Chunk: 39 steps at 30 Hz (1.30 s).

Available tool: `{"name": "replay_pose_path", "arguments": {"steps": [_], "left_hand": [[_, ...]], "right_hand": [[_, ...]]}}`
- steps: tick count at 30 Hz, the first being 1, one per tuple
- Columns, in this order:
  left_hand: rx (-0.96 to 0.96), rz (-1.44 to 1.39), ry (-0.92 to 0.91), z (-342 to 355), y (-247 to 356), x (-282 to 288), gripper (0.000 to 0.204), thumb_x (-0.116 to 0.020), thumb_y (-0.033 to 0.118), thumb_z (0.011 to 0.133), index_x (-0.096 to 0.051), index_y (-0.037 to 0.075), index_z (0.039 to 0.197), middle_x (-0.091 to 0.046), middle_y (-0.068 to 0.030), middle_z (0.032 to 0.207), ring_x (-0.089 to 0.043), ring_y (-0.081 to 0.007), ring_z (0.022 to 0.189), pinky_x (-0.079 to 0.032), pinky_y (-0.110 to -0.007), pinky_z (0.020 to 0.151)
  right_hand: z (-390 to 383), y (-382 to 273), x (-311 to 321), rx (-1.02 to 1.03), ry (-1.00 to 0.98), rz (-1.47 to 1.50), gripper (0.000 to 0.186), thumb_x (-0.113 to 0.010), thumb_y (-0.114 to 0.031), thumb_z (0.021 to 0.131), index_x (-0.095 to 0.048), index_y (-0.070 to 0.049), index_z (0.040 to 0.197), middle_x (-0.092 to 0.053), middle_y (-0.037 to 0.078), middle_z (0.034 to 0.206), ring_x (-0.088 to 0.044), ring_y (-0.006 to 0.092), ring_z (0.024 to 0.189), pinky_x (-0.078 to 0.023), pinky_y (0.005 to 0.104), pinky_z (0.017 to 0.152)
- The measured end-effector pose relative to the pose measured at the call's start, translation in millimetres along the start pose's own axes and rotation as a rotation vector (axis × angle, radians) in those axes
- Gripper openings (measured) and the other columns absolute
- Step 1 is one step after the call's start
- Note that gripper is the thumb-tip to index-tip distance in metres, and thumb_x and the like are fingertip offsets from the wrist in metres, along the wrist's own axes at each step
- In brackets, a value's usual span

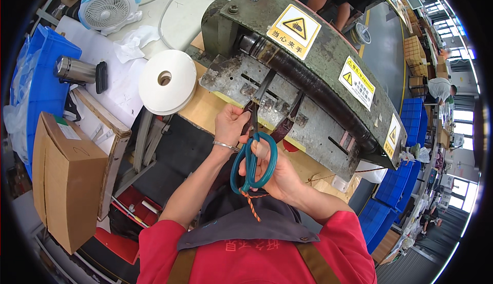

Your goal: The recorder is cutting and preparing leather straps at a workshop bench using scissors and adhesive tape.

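In my right hand [281,177] is a pair of scissors with teal loop handles [272,163], the fingers wrapped through and around the loops. An orange cord [250,205] hangs from the handles. The blades point away from me, toward the metal plate [324,132] of a green machine [328,42]. My left hand [229,127], with a bracelet at its wrist, pinches the end of a dark strip [264,88] beside the blades. Whether the blades touch the strip I cannot tell. Another dark reddish strip [283,128] hangs over the plate's near edge, right of the scissors.
A dark roller [308,86] runs along the machine above the plate. To the left are a white roll [167,83], a fan [106,9], a steel flask [76,70], a blue bin [49,53] and a cardboard box [72,186]. Another person's legs show beyond the machine.
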State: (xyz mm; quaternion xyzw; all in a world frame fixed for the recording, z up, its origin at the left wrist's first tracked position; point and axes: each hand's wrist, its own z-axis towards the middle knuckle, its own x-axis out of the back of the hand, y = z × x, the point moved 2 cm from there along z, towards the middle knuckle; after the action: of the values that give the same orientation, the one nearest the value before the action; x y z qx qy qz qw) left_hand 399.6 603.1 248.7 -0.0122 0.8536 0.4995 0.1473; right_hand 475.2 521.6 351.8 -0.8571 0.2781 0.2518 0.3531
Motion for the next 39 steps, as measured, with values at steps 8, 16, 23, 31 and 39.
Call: {"name": "replay_pose_path", "arguments": {"steps": [8, 16, 23, 31, 39], "left_hand": [[-0.092, 0.070, -0.010, 5, -3, 2, 0.012, -0.058, 0.004, 0.075, -0.047, 0.000, 0.072, -0.055, -0.0039, 0.059, -0.048, -0.0054, 0.048, -0.038, -0.020, 0.042], [-0.001, 0.014, -0.122, -12, -4, 12, 0.009, -0.055, 0.005, 0.078, -0.053, -0.003, 0.077, -0.058, -0.0037, 0.065, -0.050, -0.0039, 0.054, -0.039, -0.018, 0.047], [0.016, -0.020, -0.128, -6, 5, 6, 0.010, -0.056, 0.006, 0.078, -0.055, -0.003, 0.075, -0.058, -0.0035, 0.066, -0.051, -0.0041, 0.054, -0.040, -0.018, 0.048], [0.006, -0.060, -0.122, -2, -3, 6, 0.007, -0.058, 0.006, 0.077, -0.058, 0.000, 0.073, -0.058, 0.0000, 0.064, -0.048, -0.0024, 0.052, -0.038, -0.016, 0.046], [0.095, -0.029, -0.108, 0, -4, 8, 0.012, -0.056, 0.009, 0.077, -0.055, -0.003, 0.075, -0.057, -0.0062, 0.062, -0.050, -0.0080, 0.046, -0.043, -0.020, 0.042]], "right_hand": [[10, -1, -1, -0.024, 0.033, 0.037, 0.042, -0.048, -0.037, 0.083, -0.043, -0.006, 0.111, -0.058, 0.011, 0.068, -0.056, 0.0150, 0.046, -0.044, 0.0224, 0.039], [11, 2, 1, 0.010, 0.015, 0.004, 0.041, -0.049, -0.037, 0.083, -0.043, -0.007, 0.110, -0.059, 0.011, 0.069, -0.056, 0.0154, 0.046, -0.044, 0.0225, 0.039], [11, 1, 0, -0.017, 0.006, 0.074, 0.042, -0.049, -0.035, 0.083, -0.039, -0.006, 0.112, -0.059, 0.012, 0.070, -0.057, 0.0157, 0.049, -0.044, 0.0223, 0.040], [-1, -7, 2, -0.009, -0.045, 0.014, 0.042, -0.051, -0.035, 0.082, -0.040, -0.005, 0.110, -0.058, 0.011, 0.066, -0.055, 0.0139, 0.048, -0.040, 0.0219, 0.037], [7, -34, 14, 0.008, 0.071, 0.062, 0.044, -0.048, -0.035, 0.082, -0.048, 0.003, 0.104, -0.051, 0.008, 0.052, -0.045, 0.0151, 0.036, -0.035, 0.0251, 0.034]]}}
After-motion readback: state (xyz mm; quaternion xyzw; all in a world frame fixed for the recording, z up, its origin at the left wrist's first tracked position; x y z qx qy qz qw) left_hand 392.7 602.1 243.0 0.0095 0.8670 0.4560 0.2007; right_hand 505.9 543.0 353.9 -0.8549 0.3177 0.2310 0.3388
